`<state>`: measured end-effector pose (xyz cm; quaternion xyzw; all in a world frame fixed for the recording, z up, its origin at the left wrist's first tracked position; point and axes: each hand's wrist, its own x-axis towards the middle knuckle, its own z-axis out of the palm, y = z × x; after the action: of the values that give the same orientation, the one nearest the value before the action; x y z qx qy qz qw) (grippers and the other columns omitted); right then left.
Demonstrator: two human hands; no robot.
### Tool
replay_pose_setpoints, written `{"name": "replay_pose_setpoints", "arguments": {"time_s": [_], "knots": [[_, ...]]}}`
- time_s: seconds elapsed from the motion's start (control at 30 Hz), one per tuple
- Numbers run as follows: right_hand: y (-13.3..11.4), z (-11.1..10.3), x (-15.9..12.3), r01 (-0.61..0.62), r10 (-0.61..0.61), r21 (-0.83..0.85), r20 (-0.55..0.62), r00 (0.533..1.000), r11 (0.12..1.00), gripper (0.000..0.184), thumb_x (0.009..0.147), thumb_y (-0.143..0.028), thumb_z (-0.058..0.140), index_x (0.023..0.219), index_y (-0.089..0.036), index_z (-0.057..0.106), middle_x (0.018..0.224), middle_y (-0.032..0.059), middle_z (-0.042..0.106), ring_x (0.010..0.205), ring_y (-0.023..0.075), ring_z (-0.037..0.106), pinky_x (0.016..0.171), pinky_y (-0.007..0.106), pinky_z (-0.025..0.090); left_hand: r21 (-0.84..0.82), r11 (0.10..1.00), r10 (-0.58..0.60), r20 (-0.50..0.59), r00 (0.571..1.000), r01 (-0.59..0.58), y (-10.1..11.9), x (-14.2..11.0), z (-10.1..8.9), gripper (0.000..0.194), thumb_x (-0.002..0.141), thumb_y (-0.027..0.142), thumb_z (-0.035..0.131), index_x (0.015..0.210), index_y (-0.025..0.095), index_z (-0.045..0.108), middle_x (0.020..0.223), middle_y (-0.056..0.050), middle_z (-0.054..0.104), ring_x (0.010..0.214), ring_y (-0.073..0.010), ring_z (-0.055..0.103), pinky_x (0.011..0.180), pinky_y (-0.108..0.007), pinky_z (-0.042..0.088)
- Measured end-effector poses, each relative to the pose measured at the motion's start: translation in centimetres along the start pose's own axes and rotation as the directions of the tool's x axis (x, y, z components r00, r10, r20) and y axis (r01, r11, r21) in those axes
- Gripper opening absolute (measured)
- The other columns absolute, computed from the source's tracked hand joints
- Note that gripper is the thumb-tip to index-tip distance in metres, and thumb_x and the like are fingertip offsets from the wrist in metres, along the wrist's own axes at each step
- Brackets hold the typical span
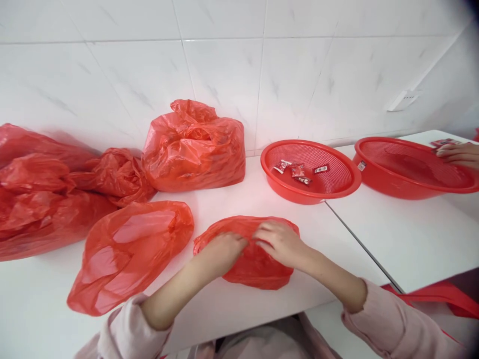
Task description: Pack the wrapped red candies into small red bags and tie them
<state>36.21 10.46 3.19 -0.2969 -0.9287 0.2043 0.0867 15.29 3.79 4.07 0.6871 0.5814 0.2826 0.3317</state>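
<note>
A red plastic bag (258, 274) lies on the white table right in front of me, spread low with crumpled edges. Over its left part, my left hand (226, 252) is closed, its bent fingertips on the thin film. My right hand (279, 243) comes in from the other side with curled fingers, gripping the same bag near its middle. The fingertips of both hands nearly meet, and what lies under them is partly hidden. Just left of this bag, a second red plastic bag (123, 254) lies flattened and looks see-through.
Full red bags (196, 149) stand along the tiled wall, with more bulky ones (45, 199) at the left. A red mesh basket (310, 187) holds several small wrapped packets (298, 170). At the right, another person's hand (460, 153) is over a second red basket (404, 182).
</note>
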Motion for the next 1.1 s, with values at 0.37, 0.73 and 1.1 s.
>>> {"name": "replay_pose_setpoints", "arguments": {"time_s": [0.37,0.73,1.1], "knots": [[2.9,-0.8,0.7,-0.143,0.137,-0.006,0.327,0.935,0.99,0.098,0.064,-0.055,0.077,0.149,-0.027,0.036,0.148,0.0145,0.04,0.135,0.0379,0.037,0.109,0.052,0.033,0.333,0.936,-0.018,0.368,0.93,-0.114,-0.9,-0.8,-1.3,0.081,0.062,-0.002,0.059,0.134,0.035,0.055,0.143,-0.008,0.052,0.123,-0.0353,0.057,0.089,-0.044,0.056],[7.0,-10.1,-0.2,-0.443,0.416,-0.128,-0.192,0.889,0.887,0.05,0.091,-0.042,0.052,0.134,-0.016,0.054,0.135,0.0144,0.057,0.121,0.0318,0.055,0.097,0.046,0.045,0.118,0.984,0.163,-0.252,0.954,-0.137,-1.0,-1.3,-4.8,0.026,0.089,0.031,0.059,0.112,0.03,0.069,0.116,-0.006,0.069,0.103,-0.0248,0.067,0.089,-0.038,0.056],[13.4,-14.2,6.1,-0.419,0.425,-0.22,-0.023,0.905,0.881,0.032,0.086,-0.035,0.06,0.114,-0.022,0.069,0.101,0.0091,0.073,0.083,0.0246,0.068,0.073,0.033,0.049,0.355,0.929,0.169,-0.158,0.973,-0.104,-5.5,-0.4,-3.9,0.02,0.087,0.037,0.06,0.099,0.032,0.074,0.134,-0.007,0.059,0.117,-0.0315,0.06,0.092,-0.046,0.056]]}}
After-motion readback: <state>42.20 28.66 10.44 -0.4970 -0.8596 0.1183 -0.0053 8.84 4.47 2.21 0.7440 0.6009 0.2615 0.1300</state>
